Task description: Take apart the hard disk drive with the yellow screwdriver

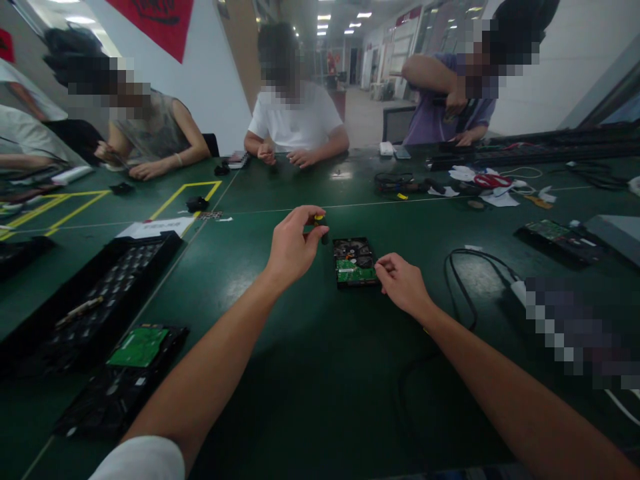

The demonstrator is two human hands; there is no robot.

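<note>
In front of me a hard drive (354,263) lies on the green table, its green circuit board facing up. Just to its upper left, my left hand (295,247) pinches a small black-and-yellow tool (325,235) between thumb and fingers. It looks like a short handle; its tip is hard to make out. My right hand (403,283) is closed at the drive's right edge, thumb and fingertips pinching there. Whether anything small sits between those fingertips is hidden.
At left stand a long black tray (95,300) and another hard drive with a green board (137,347). A further drive (557,240) lies at right, near a black cable (465,293). Several people sit across the table (300,373), with cables and papers (500,197) before them.
</note>
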